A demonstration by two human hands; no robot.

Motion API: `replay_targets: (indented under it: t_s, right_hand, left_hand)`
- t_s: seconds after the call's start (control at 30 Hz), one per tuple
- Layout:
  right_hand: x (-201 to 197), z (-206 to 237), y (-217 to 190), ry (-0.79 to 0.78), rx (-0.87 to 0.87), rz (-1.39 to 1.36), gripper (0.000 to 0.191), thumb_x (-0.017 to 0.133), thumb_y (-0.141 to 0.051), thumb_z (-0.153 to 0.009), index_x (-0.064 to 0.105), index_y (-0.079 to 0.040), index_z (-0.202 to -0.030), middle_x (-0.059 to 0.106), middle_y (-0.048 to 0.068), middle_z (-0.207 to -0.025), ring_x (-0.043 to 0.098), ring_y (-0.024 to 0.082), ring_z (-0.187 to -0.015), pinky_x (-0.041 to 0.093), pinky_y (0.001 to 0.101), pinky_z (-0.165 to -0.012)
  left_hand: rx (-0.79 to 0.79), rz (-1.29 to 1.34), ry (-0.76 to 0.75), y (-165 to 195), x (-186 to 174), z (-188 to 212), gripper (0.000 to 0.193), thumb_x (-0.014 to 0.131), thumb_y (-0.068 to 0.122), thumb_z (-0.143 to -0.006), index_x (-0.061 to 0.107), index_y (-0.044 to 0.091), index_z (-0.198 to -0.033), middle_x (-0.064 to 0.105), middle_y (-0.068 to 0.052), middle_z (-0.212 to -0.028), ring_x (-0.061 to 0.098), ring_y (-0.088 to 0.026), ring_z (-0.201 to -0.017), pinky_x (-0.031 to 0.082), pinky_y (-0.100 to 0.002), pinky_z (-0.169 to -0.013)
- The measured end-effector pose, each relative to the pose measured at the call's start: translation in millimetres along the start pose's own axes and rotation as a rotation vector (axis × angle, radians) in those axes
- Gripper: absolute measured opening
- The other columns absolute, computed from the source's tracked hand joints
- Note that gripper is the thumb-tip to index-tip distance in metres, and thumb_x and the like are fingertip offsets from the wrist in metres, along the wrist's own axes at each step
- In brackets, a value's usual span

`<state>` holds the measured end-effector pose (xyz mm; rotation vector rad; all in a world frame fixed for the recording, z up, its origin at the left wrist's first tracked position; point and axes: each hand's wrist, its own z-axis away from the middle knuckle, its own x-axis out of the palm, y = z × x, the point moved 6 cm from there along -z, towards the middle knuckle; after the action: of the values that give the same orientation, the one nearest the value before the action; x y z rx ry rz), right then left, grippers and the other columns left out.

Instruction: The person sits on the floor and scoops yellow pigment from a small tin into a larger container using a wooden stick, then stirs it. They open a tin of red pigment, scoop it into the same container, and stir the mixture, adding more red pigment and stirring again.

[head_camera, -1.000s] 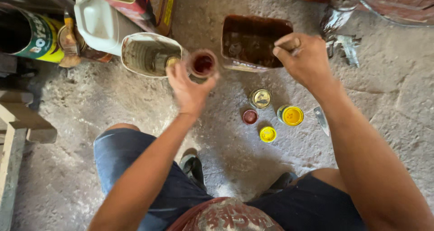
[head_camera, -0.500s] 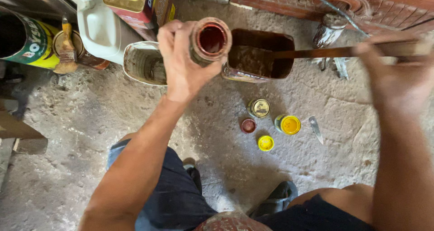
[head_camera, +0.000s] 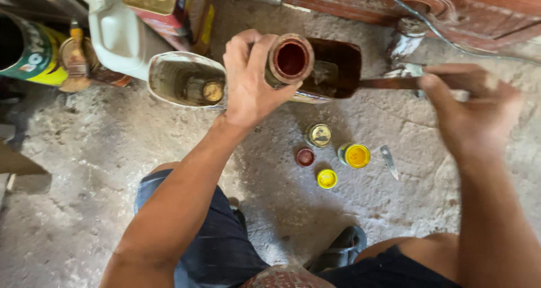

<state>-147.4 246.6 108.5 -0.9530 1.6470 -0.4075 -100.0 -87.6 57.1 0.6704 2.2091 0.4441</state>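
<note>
My left hand point(head_camera: 251, 82) grips a small open can point(head_camera: 289, 60) with dark red liquid inside, held up over the edge of a brown rectangular tub point(head_camera: 335, 68) on the floor. My right hand point(head_camera: 470, 110) holds the handle end of a brown-stained brush point(head_camera: 389, 83) whose bristle end reaches into the tub. Below the tub, on the concrete floor, lie several small lids and pots: a brass-coloured lid point(head_camera: 319, 134), a dark red one point(head_camera: 305, 156), and two yellow ones point(head_camera: 356, 155) point(head_camera: 326, 178).
A cut-open white container point(head_camera: 183, 79) with a small can inside sits left of the tub, beside a white jug point(head_camera: 115, 34), a square tin point(head_camera: 169, 6) and a large green-and-yellow can point(head_camera: 28, 51). A small knife blade point(head_camera: 389, 161) lies right of the lids. Carved red wood point(head_camera: 451, 6) runs along the back.
My left hand has lifted the small red can higher, up over the tub. My right hand has drawn back to the right along the brush handle.
</note>
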Motion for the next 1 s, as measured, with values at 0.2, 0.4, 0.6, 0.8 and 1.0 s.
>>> replay_targets:
  t_s: [0.2,0.4,0.6,0.8,1.0]
  right_hand:
    - [46.1,-10.1,27.3,-0.031,0.175,-0.228,0.012,0.080,-0.012,-0.100,0.075,-0.003,-0.106,0.076,0.003,-0.098,0.069,0.008,-0.088,0.056,0.0248,-0.082]
    - [60.7,-16.5,27.0,-0.137,0.069,-0.058,0.016,0.083,-0.014,-0.100,0.073,-0.004,-0.105,0.075,0.007,-0.093,0.069,0.010,-0.083,0.056,0.0272,-0.076]
    - [86.7,-15.1,11.3,-0.291,0.136,-0.114,0.017,0.084,-0.015,-0.096,0.076,-0.006,-0.108,0.077,0.007,-0.094,0.070,0.012,-0.080,0.057,0.0285,-0.072]
    - [43.6,-23.2,-33.0,-0.113,-0.220,0.014,0.020,0.085,-0.008,-0.097,0.076,-0.003,-0.114,0.076,0.013,-0.102,0.073,0.018,-0.086,0.059,0.0317,-0.074]
    - [0.6,-6.6,-41.4,-0.053,-0.128,0.024,0.014,0.080,-0.014,-0.105,0.074,-0.004,-0.113,0.074,0.008,-0.107,0.072,0.013,-0.094,0.060,0.0287,-0.084]
  left_hand:
    - [-0.052,0.144,-0.063,1.6,3.4,-0.4,0.076,0.096,0.024,-0.070,0.058,0.007,-0.134,0.048,-0.017,-0.129,0.049,-0.036,-0.124,0.045,-0.048,-0.106]
    - [-0.052,0.317,-0.425,8.5,10.4,30.0,0.079,0.094,0.033,-0.062,0.060,0.008,-0.129,0.047,-0.021,-0.129,0.046,-0.040,-0.126,0.044,-0.049,-0.107]
    - [-0.021,0.242,-0.683,18.9,27.2,82.6,0.078,0.094,0.032,-0.061,0.061,0.010,-0.129,0.050,-0.019,-0.131,0.047,-0.041,-0.124,0.040,-0.051,-0.105]
    - [0.058,0.273,-0.462,29.2,16.9,50.1,0.080,0.096,0.032,-0.064,0.059,0.007,-0.130,0.050,-0.019,-0.128,0.049,-0.038,-0.122,0.042,-0.049,-0.106]
    - [0.078,0.228,-0.153,21.2,6.9,6.6,0.080,0.101,0.027,-0.068,0.058,0.008,-0.132,0.050,-0.014,-0.126,0.050,-0.033,-0.121,0.044,-0.045,-0.104]
